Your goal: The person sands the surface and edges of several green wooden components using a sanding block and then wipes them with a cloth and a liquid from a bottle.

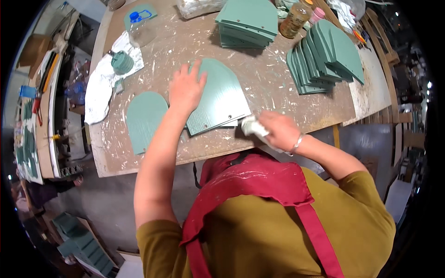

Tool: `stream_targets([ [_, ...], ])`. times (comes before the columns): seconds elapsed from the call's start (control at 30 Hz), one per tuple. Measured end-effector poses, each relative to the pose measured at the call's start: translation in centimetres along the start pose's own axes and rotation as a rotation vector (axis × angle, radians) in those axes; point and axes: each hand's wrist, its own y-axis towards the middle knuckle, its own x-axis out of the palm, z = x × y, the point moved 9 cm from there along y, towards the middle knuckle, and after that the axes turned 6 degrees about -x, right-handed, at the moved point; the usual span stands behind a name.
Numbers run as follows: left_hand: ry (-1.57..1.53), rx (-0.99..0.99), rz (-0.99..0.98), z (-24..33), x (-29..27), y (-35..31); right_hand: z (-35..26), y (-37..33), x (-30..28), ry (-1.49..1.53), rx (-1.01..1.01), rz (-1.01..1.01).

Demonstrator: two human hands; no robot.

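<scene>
A green round-topped panel (218, 97) lies before me, with small holes along its straight near edge. My left hand (187, 87) rests on its upper left side, fingers spread and open. Bunched in my right hand (279, 129) is a white cloth (253, 128), just off the panel's near right corner. Another edge shows under the panel, so at least one more piece seems to lie beneath it. To the left, partly behind my left forearm, is a smaller green round-topped panel (146, 116).
Stacks of green panels stand at the back (248, 23) and right (320, 60) of the paint-specked table (273, 74). A bottle with an orange cap (295, 19) is between them. At left are a white rag (101, 95), a green-coated container (122, 63) and a clear blue-capped jug (141, 31).
</scene>
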Motion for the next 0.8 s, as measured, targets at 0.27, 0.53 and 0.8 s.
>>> stream_targets([
  [0.27, -0.015, 0.037, 0.004, 0.4, -0.3, 0.4, -5.2, 6.1, 1.1, -0.034, -0.189, 0.065],
  [0.53, -0.144, 0.001, 0.037, -0.3, -0.5, 0.1, 1.7, 2.6, -7.2, 0.111, 0.068, 0.235],
  [0.8, -0.185, 0.081, 0.036, 0.2, -0.4, 0.8, 7.2, 17.6, -1.5, -0.037, 0.147, 0.32],
])
